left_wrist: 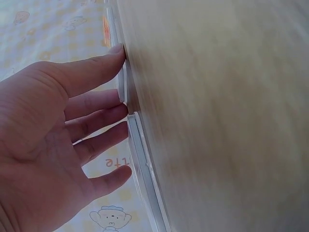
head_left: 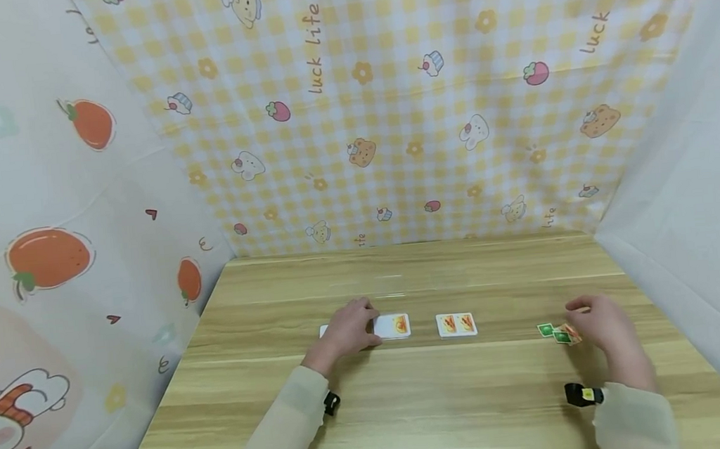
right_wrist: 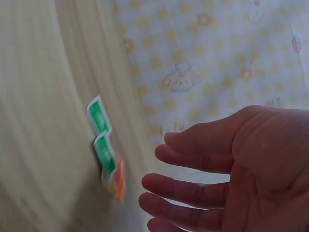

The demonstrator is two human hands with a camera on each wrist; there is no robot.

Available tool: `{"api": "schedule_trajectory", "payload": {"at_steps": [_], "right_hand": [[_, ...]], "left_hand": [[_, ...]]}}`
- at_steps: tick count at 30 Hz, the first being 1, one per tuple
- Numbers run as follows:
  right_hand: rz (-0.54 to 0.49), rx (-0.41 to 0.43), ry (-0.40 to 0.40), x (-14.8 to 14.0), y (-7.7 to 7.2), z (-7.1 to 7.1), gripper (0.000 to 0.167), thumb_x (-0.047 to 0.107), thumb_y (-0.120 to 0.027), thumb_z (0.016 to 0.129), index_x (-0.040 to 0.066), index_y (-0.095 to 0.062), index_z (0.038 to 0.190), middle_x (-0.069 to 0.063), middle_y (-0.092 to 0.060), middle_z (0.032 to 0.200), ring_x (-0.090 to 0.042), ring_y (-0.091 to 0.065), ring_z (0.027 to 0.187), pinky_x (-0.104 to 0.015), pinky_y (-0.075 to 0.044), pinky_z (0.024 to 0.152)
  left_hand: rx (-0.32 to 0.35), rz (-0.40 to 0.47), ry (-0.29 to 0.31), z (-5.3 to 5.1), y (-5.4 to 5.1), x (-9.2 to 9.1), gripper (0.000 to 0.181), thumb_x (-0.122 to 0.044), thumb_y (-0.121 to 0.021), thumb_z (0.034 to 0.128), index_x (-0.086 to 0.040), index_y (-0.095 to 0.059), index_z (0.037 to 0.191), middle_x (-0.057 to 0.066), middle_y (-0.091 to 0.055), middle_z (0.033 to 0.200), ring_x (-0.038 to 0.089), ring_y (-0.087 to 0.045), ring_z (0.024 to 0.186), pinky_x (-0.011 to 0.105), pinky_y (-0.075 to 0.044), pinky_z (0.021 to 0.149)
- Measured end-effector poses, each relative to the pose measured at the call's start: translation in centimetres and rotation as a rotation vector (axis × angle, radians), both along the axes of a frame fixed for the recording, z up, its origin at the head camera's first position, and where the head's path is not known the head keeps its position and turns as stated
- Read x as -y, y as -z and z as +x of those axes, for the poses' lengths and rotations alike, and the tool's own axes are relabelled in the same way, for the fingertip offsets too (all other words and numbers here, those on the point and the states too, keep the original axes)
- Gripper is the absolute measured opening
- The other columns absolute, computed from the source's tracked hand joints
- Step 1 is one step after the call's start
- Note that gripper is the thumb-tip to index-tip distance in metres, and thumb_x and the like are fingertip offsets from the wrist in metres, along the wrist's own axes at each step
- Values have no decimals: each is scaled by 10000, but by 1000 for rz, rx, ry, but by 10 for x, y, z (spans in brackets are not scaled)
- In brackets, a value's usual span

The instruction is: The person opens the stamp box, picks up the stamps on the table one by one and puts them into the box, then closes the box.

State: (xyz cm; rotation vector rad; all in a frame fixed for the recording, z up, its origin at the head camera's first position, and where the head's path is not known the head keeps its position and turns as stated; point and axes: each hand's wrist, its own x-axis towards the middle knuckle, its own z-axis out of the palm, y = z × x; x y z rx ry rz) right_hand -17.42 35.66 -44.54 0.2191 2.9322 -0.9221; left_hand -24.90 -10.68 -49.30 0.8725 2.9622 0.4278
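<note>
My left hand (head_left: pixel 346 329) reaches over a row of flat white tiles near the middle of the table. Its thumb and index finger pinch the left end of a white tile (head_left: pixel 387 327) that bears one orange food picture at its right end. Another white tile (left_wrist: pixel 140 159) lies under the other fingers, mostly hidden in the head view. My right hand (head_left: pixel 604 325) hovers beside a small loose group of cards, fingers loosely bent and holding nothing. Green square cards (right_wrist: pixel 99 116) overlap there, with orange-pictured cards (right_wrist: pixel 118 181) partly beneath them.
Between the hands lies a white tile (head_left: pixel 456 325) with two orange food pictures. Clear strips (head_left: pixel 390 285) glint farther back on the wooden table (head_left: pixel 413 417). A yellow checked cloth (head_left: pixel 414 107) hangs behind, and printed white cloth (head_left: pixel 109 188) walls the left side.
</note>
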Motion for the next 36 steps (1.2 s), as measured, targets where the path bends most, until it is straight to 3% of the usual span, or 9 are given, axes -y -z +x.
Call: {"api": "schedule_trajectory", "payload": {"at_steps": [5,9,19,36], "right_hand": [[-19,32,-8,-8,9,2,444,230,-614,969,-110,-591,1254,-230,-679,953,-259,-591,746,-383,-446,633],[10,39,-35,-7,16,0,498,310,-695,928,-90,-613,1213,-262,-679,1061,-274,-627,793,-410,-481,658],[82,44,71,-1,26,0,360,243,-764,847,-40,-649,1037,-228,-644,1000,-342,-589,840,-447,-448,647],[67,23,119,-1,33,1,341,259,-775,846,-21,-654,999,-195,-641,978,-323,-578,822,-415,-426,632]], "left_hand": [[7,-3,-7,1,1,1,531,-364,-840,834,-86,-699,1264,14,-582,1198,183,-533,1024,341,-469,818],[12,-2,-15,1,1,2,525,-363,-839,836,-90,-701,1263,16,-584,1195,184,-539,1019,342,-473,813],[3,4,-5,1,-1,0,520,-360,-831,845,-83,-698,1263,18,-585,1202,184,-534,1010,330,-474,790],[12,-6,-11,4,-3,-1,520,-356,-824,853,-83,-690,1275,25,-581,1207,195,-542,1029,339,-483,803]]}}
